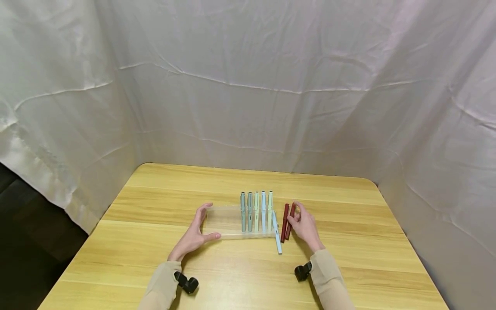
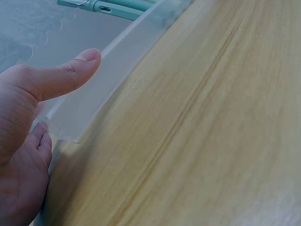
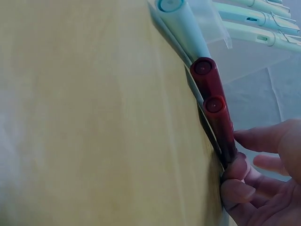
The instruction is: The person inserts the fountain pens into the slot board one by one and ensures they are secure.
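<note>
At the left end of a clear plastic pen tray [image 1: 223, 221], my left hand [image 1: 193, 236] grips it, thumb over the front wall and fingers at the back. Several capped pens [image 1: 249, 211] in grey-blue, pale green and light blue lie side by side across the tray's right part. A light blue pen [image 1: 277, 239] lies at a slant by the tray's right end. Beside it are two dark red pens, one on the left [image 1: 284, 226] and one on the right [image 3: 221, 123]. My right hand [image 1: 306, 226] pinches the right one between thumb and fingers.
The wooden table [image 1: 248, 275] has rounded far corners. Pale curtains [image 1: 248, 107] hang behind it and at both sides. A small black camera is strapped to each sleeved wrist, one left [image 1: 187, 284] and one right [image 1: 302, 272].
</note>
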